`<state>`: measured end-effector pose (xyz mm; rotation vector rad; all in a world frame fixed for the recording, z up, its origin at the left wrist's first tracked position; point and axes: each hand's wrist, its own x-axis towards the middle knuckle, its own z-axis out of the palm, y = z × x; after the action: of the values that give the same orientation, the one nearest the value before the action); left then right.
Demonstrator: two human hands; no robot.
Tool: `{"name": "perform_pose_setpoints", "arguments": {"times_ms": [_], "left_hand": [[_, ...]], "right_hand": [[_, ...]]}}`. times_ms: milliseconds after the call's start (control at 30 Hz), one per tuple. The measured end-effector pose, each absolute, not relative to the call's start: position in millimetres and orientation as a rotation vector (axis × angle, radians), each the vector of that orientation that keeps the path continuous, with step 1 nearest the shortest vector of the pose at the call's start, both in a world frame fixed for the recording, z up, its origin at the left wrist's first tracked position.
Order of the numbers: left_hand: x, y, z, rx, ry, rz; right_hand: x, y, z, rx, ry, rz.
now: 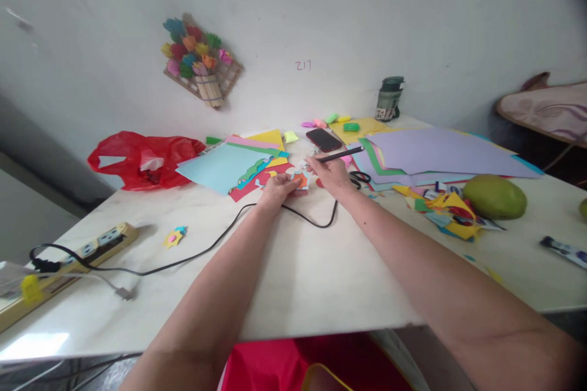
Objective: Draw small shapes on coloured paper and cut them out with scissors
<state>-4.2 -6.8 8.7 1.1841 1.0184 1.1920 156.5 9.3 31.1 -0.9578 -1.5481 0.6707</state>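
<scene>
In the head view, the left hand (274,188) was closed on the edge of a paper piece (300,181) with an orange shape. The right hand (334,172) was closed around a black pen (342,154), just beside this piece. Beyond the pen lay a phone (323,140). To the left of the grip were light blue sheets (220,166), and to the right, purple sheets (435,149) and a green fruit (495,197).

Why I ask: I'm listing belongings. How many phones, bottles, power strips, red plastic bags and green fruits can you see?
Phone: 1
Bottle: 1
Power strip: 1
Red plastic bag: 1
Green fruits: 2, one cut off at the right edge
Total: 6
</scene>
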Motion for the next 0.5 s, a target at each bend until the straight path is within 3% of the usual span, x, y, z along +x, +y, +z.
{"name": "perform_pose_setpoints", "arguments": {"times_ms": [500], "left_hand": [[-3, -9, 12, 1.185, 0.963, 1.192]], "right_hand": [[150, 16, 21, -1.020, -1.626, 0.624]]}}
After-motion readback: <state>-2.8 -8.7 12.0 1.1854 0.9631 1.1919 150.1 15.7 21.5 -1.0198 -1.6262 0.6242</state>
